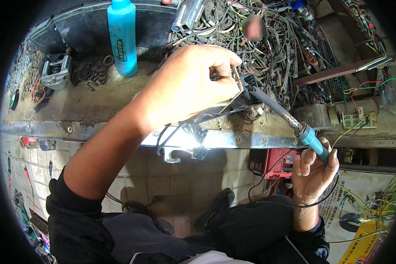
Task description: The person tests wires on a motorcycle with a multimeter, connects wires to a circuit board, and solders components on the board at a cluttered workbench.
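Note:
My left hand pinches a small circuit board between thumb and fingers, holding it tilted nearly edge-on above the bench. Much of the board is hidden behind the hand. In my right hand is a soldering iron with a teal handle, gripped by the fingertips near the cord end. Its long barrel slants up and left, with the tip close beside the board; I cannot tell whether they touch. From the handle a black cord loops down past my right wrist.
A blue bottle stands on the bench, right of a metal clamp-like part and loose nuts. Tangled cables and tools heap up behind the board. A bright lamp shines at the metal front edge. Below sits a red case.

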A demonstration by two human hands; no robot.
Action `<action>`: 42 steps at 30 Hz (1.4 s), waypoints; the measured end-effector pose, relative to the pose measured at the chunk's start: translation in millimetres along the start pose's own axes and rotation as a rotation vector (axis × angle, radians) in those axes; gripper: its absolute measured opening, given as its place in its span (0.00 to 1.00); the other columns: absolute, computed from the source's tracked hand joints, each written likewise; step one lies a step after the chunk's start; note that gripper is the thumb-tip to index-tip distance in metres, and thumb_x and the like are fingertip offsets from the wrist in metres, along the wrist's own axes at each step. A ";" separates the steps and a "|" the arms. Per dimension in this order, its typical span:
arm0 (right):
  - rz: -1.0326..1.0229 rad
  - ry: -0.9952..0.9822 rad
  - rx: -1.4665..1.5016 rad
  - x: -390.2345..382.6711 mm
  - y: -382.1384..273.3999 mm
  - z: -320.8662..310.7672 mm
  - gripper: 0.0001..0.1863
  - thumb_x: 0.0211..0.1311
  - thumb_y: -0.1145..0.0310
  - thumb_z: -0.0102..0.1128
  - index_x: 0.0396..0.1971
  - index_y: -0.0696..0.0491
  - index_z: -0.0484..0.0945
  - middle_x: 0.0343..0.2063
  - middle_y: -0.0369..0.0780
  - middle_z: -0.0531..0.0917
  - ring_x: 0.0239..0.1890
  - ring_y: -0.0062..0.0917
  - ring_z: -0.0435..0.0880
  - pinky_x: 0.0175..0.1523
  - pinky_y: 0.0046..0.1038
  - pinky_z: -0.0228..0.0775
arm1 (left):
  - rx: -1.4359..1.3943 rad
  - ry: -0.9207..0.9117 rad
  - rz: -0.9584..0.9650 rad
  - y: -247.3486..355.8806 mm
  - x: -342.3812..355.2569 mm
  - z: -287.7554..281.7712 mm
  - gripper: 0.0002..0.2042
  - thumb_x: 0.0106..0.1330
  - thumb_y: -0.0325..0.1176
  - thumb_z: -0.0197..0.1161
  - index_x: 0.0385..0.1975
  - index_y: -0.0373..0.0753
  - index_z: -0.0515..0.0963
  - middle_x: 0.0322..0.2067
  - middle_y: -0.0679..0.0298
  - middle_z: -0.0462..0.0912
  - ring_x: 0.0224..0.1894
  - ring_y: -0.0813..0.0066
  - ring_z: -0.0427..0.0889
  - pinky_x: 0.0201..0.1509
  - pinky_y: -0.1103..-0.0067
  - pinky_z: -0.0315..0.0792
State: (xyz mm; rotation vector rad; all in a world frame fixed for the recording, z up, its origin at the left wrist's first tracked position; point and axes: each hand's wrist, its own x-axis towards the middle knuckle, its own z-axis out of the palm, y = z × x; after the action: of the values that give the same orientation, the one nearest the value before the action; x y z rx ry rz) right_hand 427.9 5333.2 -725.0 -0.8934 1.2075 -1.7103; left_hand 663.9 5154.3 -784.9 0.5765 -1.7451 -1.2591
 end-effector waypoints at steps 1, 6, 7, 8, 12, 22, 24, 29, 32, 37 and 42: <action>0.002 0.014 0.001 -0.2 -0.3 0.4 0.25 0.70 0.49 0.38 0.48 0.55 0.72 0.17 0.38 0.73 0.12 0.19 0.65 0.17 0.23 0.55 | -0.008 0.008 0.026 -1.4 0.0 0.4 0.04 0.57 0.19 0.57 0.22 0.30 0.71 0.47 0.54 0.78 0.36 0.81 0.79 0.41 0.83 0.74; 0.020 0.039 -0.009 -1.2 -1.7 2.8 0.25 0.70 0.49 0.38 0.48 0.55 0.72 0.17 0.37 0.72 0.12 0.20 0.64 0.18 0.24 0.56 | 0.006 -0.023 0.009 1.0 0.1 -2.4 0.04 0.58 0.20 0.57 0.22 0.30 0.71 0.47 0.54 0.77 0.36 0.81 0.79 0.41 0.83 0.74; 0.025 0.050 -0.014 -1.6 -1.5 3.9 0.25 0.69 0.49 0.38 0.48 0.55 0.72 0.16 0.37 0.72 0.12 0.20 0.64 0.18 0.24 0.56 | -0.007 -0.028 -0.001 0.8 0.3 -2.3 0.04 0.58 0.20 0.57 0.22 0.30 0.71 0.47 0.54 0.77 0.37 0.81 0.79 0.42 0.83 0.74; 0.028 0.053 -0.015 -2.0 -1.4 3.7 0.25 0.69 0.48 0.38 0.48 0.55 0.72 0.16 0.38 0.72 0.12 0.21 0.64 0.18 0.24 0.56 | -0.026 -0.028 -0.012 0.9 0.3 -2.1 0.05 0.58 0.20 0.57 0.22 0.30 0.71 0.47 0.54 0.77 0.37 0.81 0.79 0.42 0.83 0.74; 0.035 0.066 -0.024 -2.3 -2.5 3.5 0.26 0.69 0.48 0.39 0.48 0.56 0.71 0.15 0.38 0.71 0.12 0.21 0.64 0.18 0.24 0.57 | -0.020 -0.045 -0.034 5.5 1.9 -0.1 0.05 0.59 0.20 0.58 0.22 0.30 0.71 0.49 0.55 0.76 0.38 0.82 0.78 0.43 0.83 0.73; 0.023 0.082 0.016 1.7 -9.7 2.4 0.26 0.68 0.48 0.39 0.47 0.57 0.71 0.13 0.38 0.70 0.12 0.21 0.65 0.19 0.24 0.56 | -0.099 -0.036 -0.145 16.0 1.2 1.6 0.04 0.59 0.17 0.56 0.25 0.31 0.71 0.50 0.54 0.76 0.37 0.84 0.76 0.41 0.85 0.71; 0.044 0.073 0.033 1.1 -9.3 2.0 0.26 0.67 0.47 0.41 0.47 0.57 0.71 0.14 0.38 0.71 0.12 0.21 0.66 0.20 0.25 0.57 | -0.085 -0.013 -0.116 12.1 -0.9 -0.1 0.04 0.59 0.17 0.56 0.25 0.31 0.70 0.50 0.53 0.76 0.37 0.85 0.76 0.40 0.85 0.71; 0.070 0.052 0.031 -1.6 -6.6 -0.2 0.26 0.66 0.48 0.45 0.47 0.57 0.70 0.16 0.40 0.73 0.13 0.24 0.67 0.22 0.27 0.60 | -0.070 -0.015 -0.090 12.4 -2.7 -1.7 0.04 0.58 0.16 0.55 0.27 0.32 0.71 0.51 0.51 0.75 0.34 0.86 0.75 0.36 0.86 0.69; 0.015 0.030 -0.001 -1.6 -13.1 -7.8 0.25 0.64 0.50 0.49 0.46 0.58 0.71 0.17 0.42 0.74 0.14 0.25 0.68 0.22 0.28 0.61 | 0.061 -0.041 -0.115 13.3 2.5 2.6 0.04 0.58 0.17 0.56 0.31 0.32 0.73 0.48 0.52 0.77 0.33 0.86 0.75 0.37 0.87 0.69; -0.449 0.344 -0.167 4.9 -47.1 -45.1 0.22 0.62 0.55 0.51 0.43 0.61 0.73 0.18 0.44 0.75 0.15 0.26 0.71 0.21 0.26 0.64 | 0.111 0.036 -0.236 0.5 -2.8 -7.6 0.05 0.58 0.18 0.55 0.33 0.32 0.75 0.46 0.56 0.79 0.31 0.86 0.75 0.37 0.88 0.68; -0.762 0.718 -0.515 -2.6 -104.8 -116.8 0.17 0.62 0.62 0.52 0.37 0.63 0.76 0.16 0.39 0.75 0.15 0.19 0.69 0.21 0.20 0.60 | -0.100 0.033 -0.105 -9.6 -4.7 -16.5 0.05 0.53 0.15 0.56 0.24 0.33 0.73 0.52 0.52 0.74 0.55 0.68 0.72 0.58 0.75 0.63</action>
State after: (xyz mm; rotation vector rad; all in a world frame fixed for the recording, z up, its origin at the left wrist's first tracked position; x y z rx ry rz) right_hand 300.9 5396.8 -658.0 -1.1843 2.0183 -2.5115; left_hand 679.1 5145.9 -793.9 0.6341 -1.6321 -1.3941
